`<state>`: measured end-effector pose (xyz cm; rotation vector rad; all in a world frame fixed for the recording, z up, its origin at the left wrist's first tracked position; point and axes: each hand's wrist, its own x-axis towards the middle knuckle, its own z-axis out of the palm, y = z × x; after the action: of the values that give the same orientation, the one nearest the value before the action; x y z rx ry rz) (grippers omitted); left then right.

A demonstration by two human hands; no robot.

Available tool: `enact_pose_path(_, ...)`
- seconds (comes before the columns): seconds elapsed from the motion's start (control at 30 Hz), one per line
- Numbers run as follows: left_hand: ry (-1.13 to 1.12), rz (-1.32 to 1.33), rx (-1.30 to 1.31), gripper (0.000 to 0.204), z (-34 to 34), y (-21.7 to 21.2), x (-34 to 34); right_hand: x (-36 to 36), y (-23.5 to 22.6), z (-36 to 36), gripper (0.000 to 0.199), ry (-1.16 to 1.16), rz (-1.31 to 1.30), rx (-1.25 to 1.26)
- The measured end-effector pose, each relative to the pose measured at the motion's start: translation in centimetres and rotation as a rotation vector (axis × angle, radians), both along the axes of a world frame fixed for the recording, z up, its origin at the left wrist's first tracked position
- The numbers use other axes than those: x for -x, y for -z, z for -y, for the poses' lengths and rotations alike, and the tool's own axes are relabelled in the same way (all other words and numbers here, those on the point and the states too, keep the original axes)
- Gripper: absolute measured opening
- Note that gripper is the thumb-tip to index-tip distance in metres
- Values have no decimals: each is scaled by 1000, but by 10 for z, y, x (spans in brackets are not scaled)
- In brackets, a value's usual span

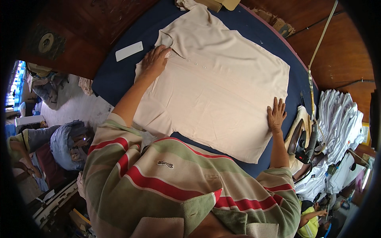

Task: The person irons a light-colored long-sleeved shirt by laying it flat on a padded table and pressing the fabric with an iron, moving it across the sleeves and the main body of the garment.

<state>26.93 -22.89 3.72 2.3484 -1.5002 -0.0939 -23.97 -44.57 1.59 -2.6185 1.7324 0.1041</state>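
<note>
A pale pink collared shirt lies spread across the dark blue cloth of the table, its collar toward the left and its hem toward the right. Three small buttons show on the placket. My left hand rests on the shirt beside the collar, fingers stretched out over the fabric. Down at the hem, my right hand lies flat on the shirt's right edge with its fingers spread. Neither hand is gripping anything. Just left of my left hand is a white rectangular card with a small hole at one end.
A clothes iron stands on a pad at the right, its cord rising along a pole. Beyond it hang several white garments. A cardboard box sits at the far edge. Other people work at lower left and lower right.
</note>
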Motion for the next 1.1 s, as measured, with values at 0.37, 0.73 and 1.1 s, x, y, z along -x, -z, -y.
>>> enact_pose_path(0.37,209,237,-243,64,-2,10,-23,-4,-5,-3,62,-29,44,34)
enact_pose_path(0.73,211,319,-205,63,1,10,-27,7,-7,-6,62,-76,11,69)
enact_pose_path(1.1,205,352,-366,59,1,-4,-20,169,-131,33,70,423,-133,225)
